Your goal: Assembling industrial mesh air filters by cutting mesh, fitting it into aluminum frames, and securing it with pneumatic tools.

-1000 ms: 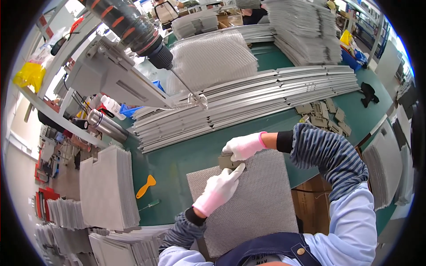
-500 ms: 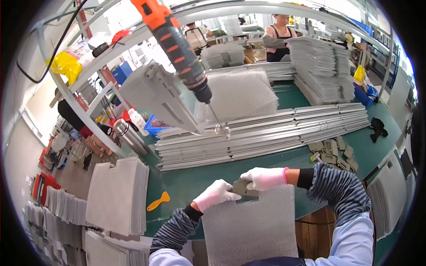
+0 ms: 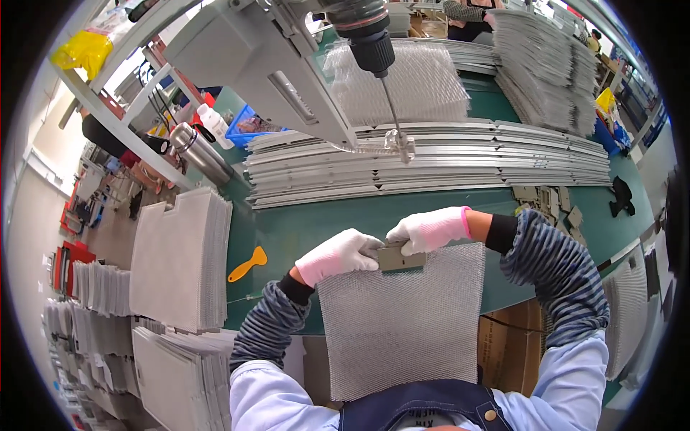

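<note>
Here both gloved hands, left and right, closed on grey clip at mesh sheet far edge, over green worktop.

Factory assembly workshop. Shown by: green tabletop loaded with a long row of stacked metal frame strips; piles of identical grey mesh sheets at the left edge and further stacks at the far end; power screwdriver suspended overhead; metal racking holding a steel flask and bottles.
</note>
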Tool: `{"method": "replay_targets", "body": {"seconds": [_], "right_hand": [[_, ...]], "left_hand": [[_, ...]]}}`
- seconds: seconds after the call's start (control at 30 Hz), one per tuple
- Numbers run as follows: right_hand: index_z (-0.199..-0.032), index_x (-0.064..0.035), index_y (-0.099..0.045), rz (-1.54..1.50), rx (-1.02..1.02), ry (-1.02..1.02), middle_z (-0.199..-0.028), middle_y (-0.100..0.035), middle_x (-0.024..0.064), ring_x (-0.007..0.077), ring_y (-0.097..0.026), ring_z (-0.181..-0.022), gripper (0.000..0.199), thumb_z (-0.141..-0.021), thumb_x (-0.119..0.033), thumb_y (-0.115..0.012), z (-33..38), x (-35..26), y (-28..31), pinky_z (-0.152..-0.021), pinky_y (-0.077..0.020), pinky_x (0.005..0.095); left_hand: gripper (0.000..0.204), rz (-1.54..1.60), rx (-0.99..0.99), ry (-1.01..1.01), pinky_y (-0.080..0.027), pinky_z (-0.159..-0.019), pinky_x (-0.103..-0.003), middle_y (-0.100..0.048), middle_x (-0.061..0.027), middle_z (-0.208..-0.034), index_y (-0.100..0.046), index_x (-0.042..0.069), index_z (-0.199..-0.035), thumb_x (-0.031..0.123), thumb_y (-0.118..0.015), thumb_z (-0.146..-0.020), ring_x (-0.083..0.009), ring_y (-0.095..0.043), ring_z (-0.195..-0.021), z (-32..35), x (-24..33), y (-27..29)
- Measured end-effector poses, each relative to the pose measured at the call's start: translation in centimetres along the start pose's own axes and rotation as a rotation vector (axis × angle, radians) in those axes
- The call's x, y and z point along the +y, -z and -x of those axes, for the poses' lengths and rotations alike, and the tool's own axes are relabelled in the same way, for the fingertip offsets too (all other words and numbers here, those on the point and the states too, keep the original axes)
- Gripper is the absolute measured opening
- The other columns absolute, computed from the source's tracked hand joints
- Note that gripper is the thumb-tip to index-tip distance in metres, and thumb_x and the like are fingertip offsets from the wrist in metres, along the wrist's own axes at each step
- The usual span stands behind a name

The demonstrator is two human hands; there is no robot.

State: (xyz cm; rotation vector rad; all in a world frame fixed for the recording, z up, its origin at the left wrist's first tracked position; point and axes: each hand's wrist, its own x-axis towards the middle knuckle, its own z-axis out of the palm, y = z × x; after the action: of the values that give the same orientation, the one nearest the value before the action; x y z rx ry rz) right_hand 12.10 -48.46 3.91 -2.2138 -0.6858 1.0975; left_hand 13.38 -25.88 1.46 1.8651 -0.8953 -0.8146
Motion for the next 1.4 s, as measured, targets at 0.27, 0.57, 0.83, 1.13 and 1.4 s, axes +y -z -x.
{"method": "replay_targets", "body": {"seconds": [0.27,0.57,0.83,1.13,1.4], "right_hand": [[-0.106,-0.0011,-0.056,0.109,0.219,-0.089,-0.089,-0.065,0.0161,0.0307,-0.065,-0.087,0.050,-0.071,-0.030,-0.077,0.7,-1.0,-4.4,-0.075,-0.0510,0.0398],[-0.099,0.0024,-0.066,-0.005,0.045,-0.125,-0.078,-0.067,0.0089,0.0194,-0.065,-0.071,0.040,-0.066,-0.016,-0.081,0.3,-1.5,-2.0,-0.064,-0.0529,0.0315],[-0.089,0.0045,-0.068,-0.094,0.078,-0.068,-0.070,-0.065,0.0094,0.0188,-0.063,-0.064,0.031,-0.066,-0.015,-0.078,-0.8,-0.1,-3.6,-0.059,-0.0507,0.0323],[-0.077,0.0035,-0.065,0.022,-0.090,-0.090,-0.060,-0.057,0.0042,0.0161,-0.056,-0.055,0.021,-0.069,-0.016,-0.070,-1.1,-1.0,-2.9,-0.051,-0.0467,0.0302],[-0.089,0.0061,-0.067,-0.039,-0.131,-0.173,-0.073,-0.066,0.0093,0.0185,-0.064,-0.064,0.031,-0.070,-0.016,-0.075,-2.4,-1.5,-2.1,-0.059,-0.0535,0.0301]], "left_hand": [[0.037,-0.107,-0.038,0.176,-0.051,-0.078,-0.029,-0.071,-0.0159,-0.092,-0.066,-0.007,-0.108,0.007,-0.067,-0.074,-0.0191,-0.066,-0.080,0.1,0.9,0.2],[0.030,-0.191,0.007,0.129,-0.053,-0.073,-0.031,-0.071,-0.0184,-0.086,-0.067,-0.006,-0.103,0.006,-0.065,-0.075,-0.0244,-0.069,-0.077,-0.2,3.0,-0.5],[0.028,-0.189,0.042,0.100,-0.053,-0.071,-0.031,-0.070,-0.0179,-0.084,-0.067,-0.005,-0.103,0.005,-0.064,-0.077,-0.0226,-0.068,-0.074,0.9,3.1,-1.0],[0.023,-0.281,-0.028,-0.018,-0.051,-0.070,-0.030,-0.069,-0.0129,-0.077,-0.069,-0.002,-0.097,0.005,-0.067,-0.076,-0.0154,-0.063,-0.069,0.2,1.4,-0.6],[0.024,-0.150,-0.036,0.147,-0.051,-0.074,-0.027,-0.071,-0.0094,-0.082,-0.070,-0.003,-0.101,0.007,-0.068,-0.079,-0.0140,-0.064,-0.072,0.1,0.1,0.5]]}}
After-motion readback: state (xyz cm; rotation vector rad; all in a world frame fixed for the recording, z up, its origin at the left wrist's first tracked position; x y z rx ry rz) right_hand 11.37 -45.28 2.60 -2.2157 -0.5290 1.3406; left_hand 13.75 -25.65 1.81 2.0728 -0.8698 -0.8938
